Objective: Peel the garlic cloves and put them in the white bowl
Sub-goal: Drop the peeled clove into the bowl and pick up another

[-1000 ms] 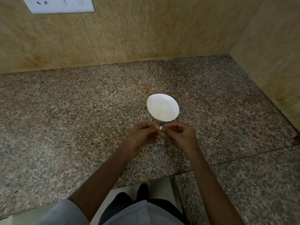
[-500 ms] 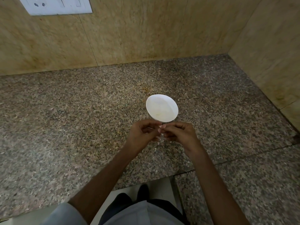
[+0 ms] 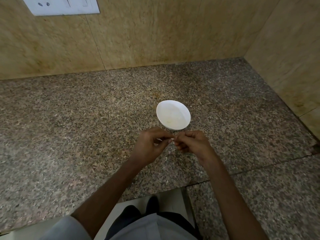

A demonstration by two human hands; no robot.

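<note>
- Our left hand (image 3: 152,144) and right hand (image 3: 193,144) meet above the worktop (image 3: 86,129), each grip pinched on one small garlic clove (image 3: 172,139) between the fingertips.
- The white bowl (image 3: 181,108) stands at twelve o'clock from the hands, just beyond them; pale matter inside may be peeled cloves, we cannot tell.
- Skin flakes (image 3: 169,151) lie beneath the hands, so we judge peeling underway; this clove is not yet in the bowl.
</note>
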